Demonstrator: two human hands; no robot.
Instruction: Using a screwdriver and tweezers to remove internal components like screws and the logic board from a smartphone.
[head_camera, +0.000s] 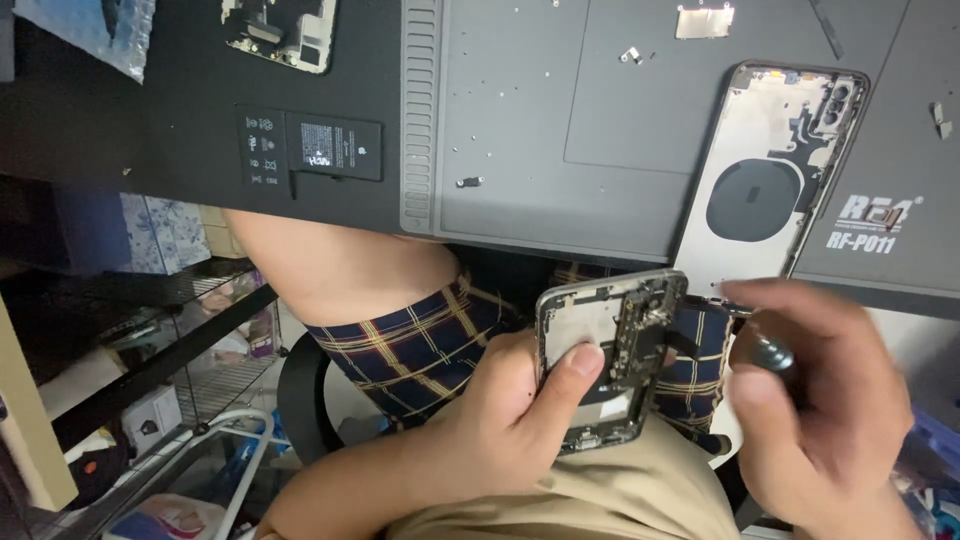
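My left hand (520, 420) grips the phone frame (610, 355) over my lap, right hand (820, 400) pinches a screwdriver (770, 352), grey mat (560, 130) and black desk (150, 130) above.

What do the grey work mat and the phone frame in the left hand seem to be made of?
Work mat: probably silicone or rubber, matte grey, with moulded ridges and recessed trays. Phone frame in the left hand: apparently metal, with a dark glossy rim and a bare silvery inside.

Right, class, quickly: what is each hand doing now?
Left hand: closed on the phone frame.
Right hand: closed on a dark-handled tool.
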